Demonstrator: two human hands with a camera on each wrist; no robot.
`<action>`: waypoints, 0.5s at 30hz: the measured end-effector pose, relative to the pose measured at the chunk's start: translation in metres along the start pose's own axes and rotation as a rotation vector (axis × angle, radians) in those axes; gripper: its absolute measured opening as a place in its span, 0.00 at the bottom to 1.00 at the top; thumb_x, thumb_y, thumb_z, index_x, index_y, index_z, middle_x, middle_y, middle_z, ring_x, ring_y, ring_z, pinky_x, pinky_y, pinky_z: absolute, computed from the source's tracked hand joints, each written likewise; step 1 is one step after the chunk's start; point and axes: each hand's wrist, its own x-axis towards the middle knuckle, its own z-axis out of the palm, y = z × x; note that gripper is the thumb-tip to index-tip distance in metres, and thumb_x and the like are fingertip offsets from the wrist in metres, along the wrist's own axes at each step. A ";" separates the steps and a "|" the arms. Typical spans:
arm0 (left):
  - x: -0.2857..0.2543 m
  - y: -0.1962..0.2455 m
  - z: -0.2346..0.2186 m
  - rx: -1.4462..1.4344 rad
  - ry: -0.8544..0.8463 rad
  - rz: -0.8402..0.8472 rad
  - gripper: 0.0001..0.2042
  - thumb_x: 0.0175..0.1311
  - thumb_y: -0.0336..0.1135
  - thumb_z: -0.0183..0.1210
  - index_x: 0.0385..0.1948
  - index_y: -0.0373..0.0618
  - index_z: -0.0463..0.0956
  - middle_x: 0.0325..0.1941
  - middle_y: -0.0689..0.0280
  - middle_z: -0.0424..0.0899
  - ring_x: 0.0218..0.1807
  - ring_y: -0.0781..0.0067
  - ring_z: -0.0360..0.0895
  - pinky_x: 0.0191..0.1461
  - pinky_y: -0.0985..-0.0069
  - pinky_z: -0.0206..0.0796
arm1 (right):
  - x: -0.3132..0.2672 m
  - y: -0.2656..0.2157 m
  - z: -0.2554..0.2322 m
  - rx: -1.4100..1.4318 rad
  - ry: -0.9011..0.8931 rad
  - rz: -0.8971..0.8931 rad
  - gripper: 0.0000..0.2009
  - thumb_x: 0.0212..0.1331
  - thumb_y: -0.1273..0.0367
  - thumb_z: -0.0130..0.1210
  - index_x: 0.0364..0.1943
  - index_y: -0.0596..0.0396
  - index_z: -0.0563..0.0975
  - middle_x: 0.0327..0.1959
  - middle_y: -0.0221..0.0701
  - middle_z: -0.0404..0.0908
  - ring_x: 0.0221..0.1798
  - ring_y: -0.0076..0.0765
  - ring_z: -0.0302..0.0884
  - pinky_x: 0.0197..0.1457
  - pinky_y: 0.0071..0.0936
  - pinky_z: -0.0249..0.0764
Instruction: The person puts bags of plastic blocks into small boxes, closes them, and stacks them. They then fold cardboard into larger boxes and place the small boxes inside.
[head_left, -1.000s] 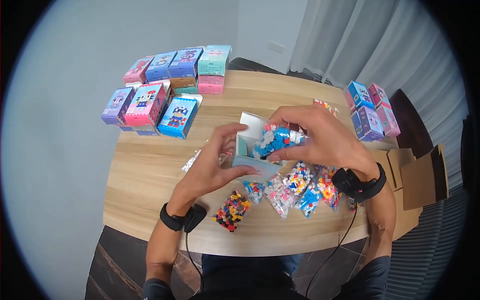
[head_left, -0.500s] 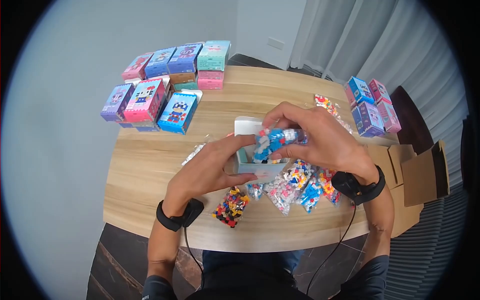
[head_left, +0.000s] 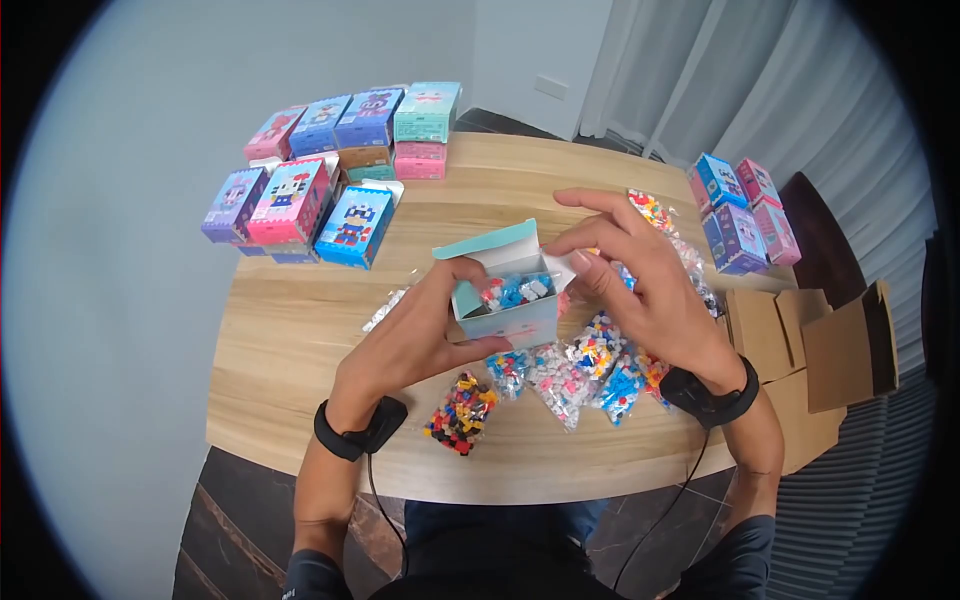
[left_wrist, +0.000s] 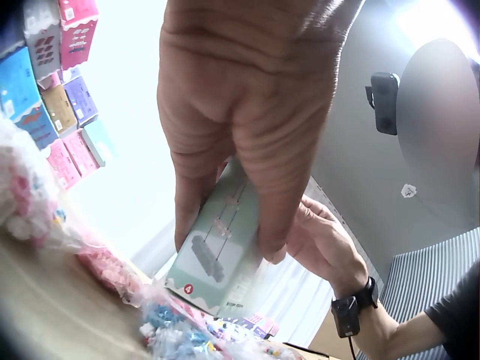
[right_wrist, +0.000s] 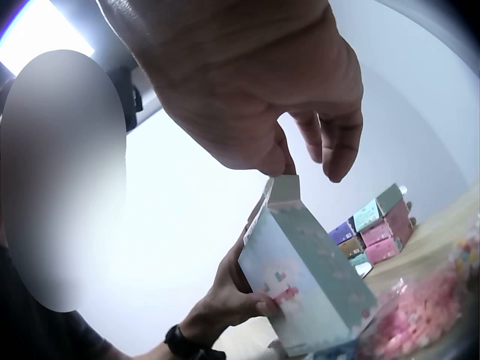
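A small pale green and blue cardboard box (head_left: 512, 330) is held above the table with its lid (head_left: 490, 240) raised. My left hand (head_left: 400, 325) grips it from the left, thumb on the printed front, fingers at the back and inner side. Inside lies a clear bag of blue, white and red toy bricks (head_left: 520, 291). At the box's right side, my right hand (head_left: 640, 275) pinches a side flap (right_wrist: 285, 191) between thumb and forefinger, its other fingers spread. The left wrist view shows the box's green side (left_wrist: 217, 255), printed with a grey brick figure.
Bags of mixed bricks (head_left: 560, 385) lie below the box, with a darker bag (head_left: 462, 413) nearer the front edge. Stacked printed boxes (head_left: 290, 200) stand at the back left, more boxes (head_left: 740, 225) at the right. An open brown carton (head_left: 845, 355) stands beyond the table's right side.
The bag of bricks has gone from my right hand down into the box. That hand has moved to the side flap. My left hand keeps its grip, and the box has tilted and shifted slightly left.
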 end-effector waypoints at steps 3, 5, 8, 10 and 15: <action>-0.003 -0.006 0.004 -0.043 0.024 0.055 0.37 0.52 0.40 0.81 0.57 0.46 0.62 0.47 0.55 0.78 0.43 0.54 0.79 0.46 0.63 0.71 | -0.005 0.010 0.005 0.706 -0.129 0.285 0.12 0.75 0.69 0.55 0.56 0.57 0.78 0.46 0.29 0.83 0.43 0.23 0.81 0.46 0.24 0.78; -0.003 -0.005 0.005 -0.029 0.042 0.091 0.39 0.50 0.40 0.82 0.58 0.47 0.60 0.48 0.57 0.77 0.43 0.57 0.78 0.46 0.65 0.71 | -0.007 0.007 0.008 0.732 -0.105 0.294 0.13 0.73 0.70 0.58 0.57 0.58 0.77 0.46 0.28 0.82 0.43 0.20 0.80 0.47 0.23 0.77; 0.000 -0.001 0.005 -0.054 0.026 0.155 0.40 0.50 0.37 0.82 0.59 0.47 0.59 0.51 0.58 0.74 0.45 0.62 0.76 0.47 0.66 0.71 | -0.010 0.013 0.022 0.717 -0.051 0.346 0.19 0.68 0.72 0.64 0.61 0.58 0.73 0.46 0.28 0.82 0.43 0.18 0.77 0.48 0.21 0.76; 0.003 0.001 0.010 -0.219 0.059 0.204 0.37 0.54 0.32 0.79 0.60 0.46 0.60 0.55 0.56 0.73 0.51 0.61 0.77 0.53 0.66 0.72 | -0.011 0.016 0.030 0.674 -0.012 0.393 0.24 0.65 0.72 0.67 0.63 0.58 0.71 0.46 0.29 0.82 0.43 0.19 0.76 0.49 0.21 0.76; 0.010 -0.007 0.016 -0.365 0.028 0.272 0.33 0.58 0.25 0.74 0.62 0.46 0.63 0.61 0.56 0.72 0.61 0.60 0.76 0.64 0.66 0.69 | -0.015 0.025 0.052 0.742 0.110 0.489 0.38 0.61 0.75 0.69 0.73 0.57 0.59 0.47 0.32 0.82 0.45 0.19 0.74 0.43 0.19 0.74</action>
